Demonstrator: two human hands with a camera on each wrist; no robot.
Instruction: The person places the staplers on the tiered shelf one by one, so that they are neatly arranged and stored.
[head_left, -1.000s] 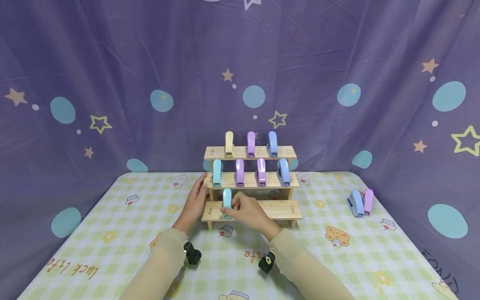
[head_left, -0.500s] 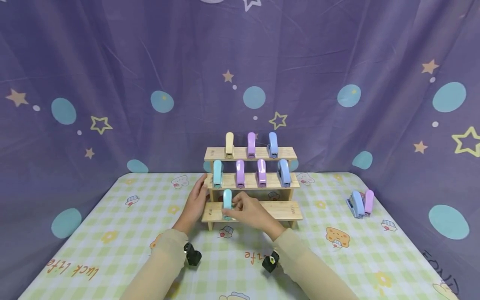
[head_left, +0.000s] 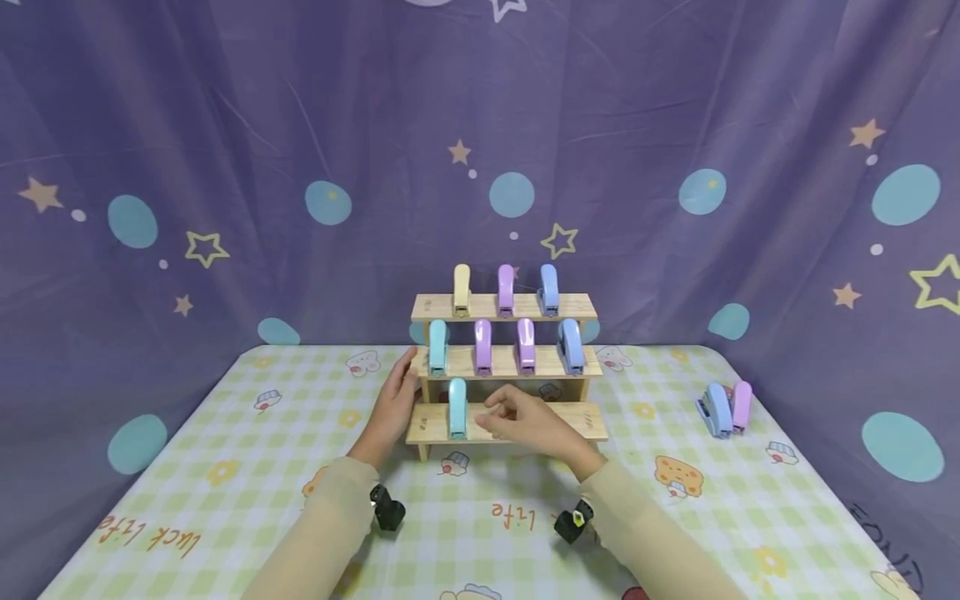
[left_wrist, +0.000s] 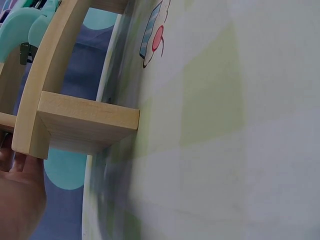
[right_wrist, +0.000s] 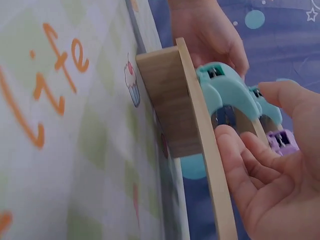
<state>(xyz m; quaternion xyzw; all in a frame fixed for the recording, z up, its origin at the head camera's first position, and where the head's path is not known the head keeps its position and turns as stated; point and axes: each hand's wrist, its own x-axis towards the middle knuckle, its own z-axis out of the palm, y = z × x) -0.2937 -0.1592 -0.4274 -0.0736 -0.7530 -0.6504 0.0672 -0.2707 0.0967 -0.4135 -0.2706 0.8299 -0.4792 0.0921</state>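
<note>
On the left part of the lowest shelf of a three-step wooden rack (head_left: 555,421) stands a teal stapler (head_left: 457,408), upright. Just right of it is my right hand (head_left: 525,421), thumb and index finger apart and nothing between them. The right wrist view shows that hand (right_wrist: 275,170) beside the teal stapler (right_wrist: 230,85), its other fingers loosely bent. My left hand (head_left: 392,400) rests against the rack's left side, by the end of the middle shelf. In the left wrist view some of its fingers (left_wrist: 32,165) are partly hidden behind the wood.
The middle shelf bears another teal stapler (head_left: 437,346), two purple ones and a blue stapler (head_left: 572,346). A yellow stapler (head_left: 461,287), a purple and a blue one stand on top. Farther right, a blue stapler (head_left: 717,410) and a purple stapler (head_left: 741,407) stand on the checked tablecloth (head_left: 247,492).
My right hand has let go of the teal stapler on the lowest shelf and moved right, away from it. The stapler stays standing there. My left hand keeps its place at the rack.
</note>
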